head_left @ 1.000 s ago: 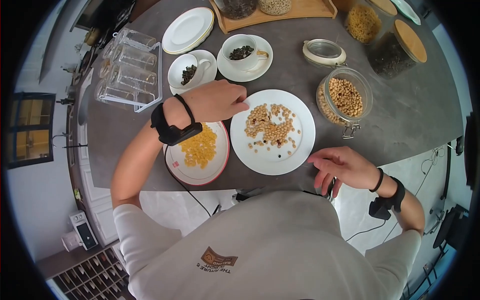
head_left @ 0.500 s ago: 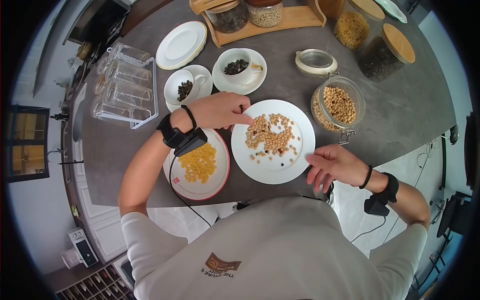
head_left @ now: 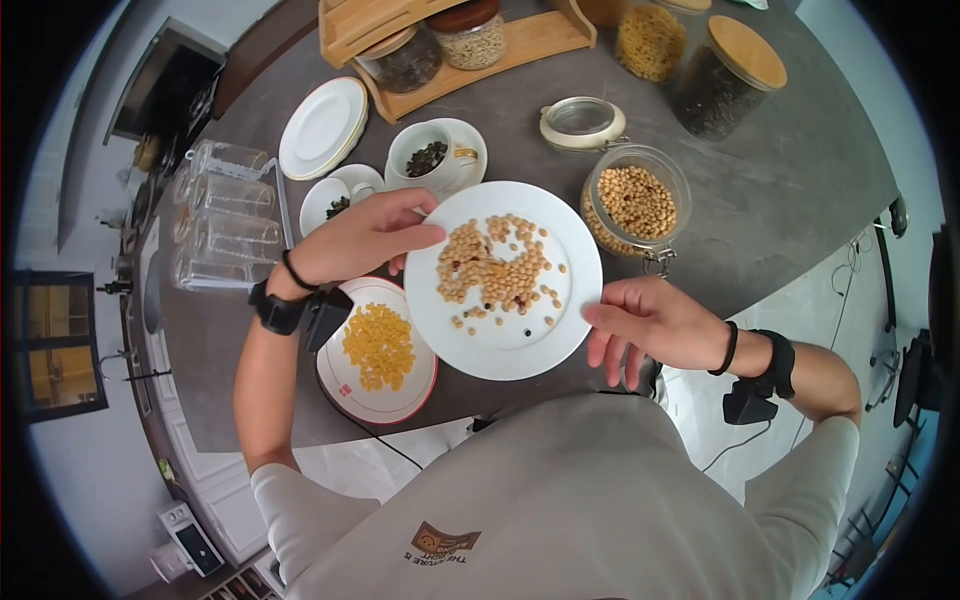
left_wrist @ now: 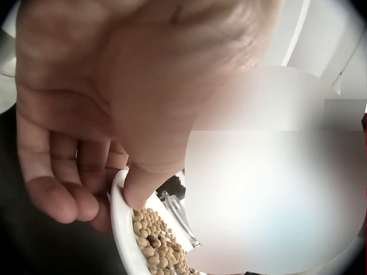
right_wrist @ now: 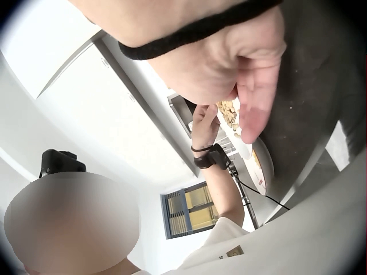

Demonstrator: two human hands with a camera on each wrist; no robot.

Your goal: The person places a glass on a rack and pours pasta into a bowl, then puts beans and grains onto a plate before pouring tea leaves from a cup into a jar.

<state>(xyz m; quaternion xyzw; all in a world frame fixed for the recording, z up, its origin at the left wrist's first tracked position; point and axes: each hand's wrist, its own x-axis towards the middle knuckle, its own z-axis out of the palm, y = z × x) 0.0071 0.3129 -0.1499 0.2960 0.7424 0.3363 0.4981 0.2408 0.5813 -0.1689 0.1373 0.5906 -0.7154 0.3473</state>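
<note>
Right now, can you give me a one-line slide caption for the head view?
Both hands grip the white plate of soybeans: left hand at its far-left rim, right hand at its near-right rim.

white plate (head_left: 560, 305): glossy glazed ceramic, smooth, between both hands
soybeans (head_left: 490, 265): matt, dry, tan
red-rimmed plate (head_left: 385, 405): glossy ceramic, below the left hand (head_left: 355, 240)
clip-top jar (head_left: 635, 205): clear glass with wire metal clasp, beyond the right hand (head_left: 650, 320)
countertop (head_left: 800, 170): matt dark grey, faintly mottled
lidded jar (head_left: 725, 75): glass, pale smooth wooden lid
tray (head_left: 520, 40): light wood
</note>
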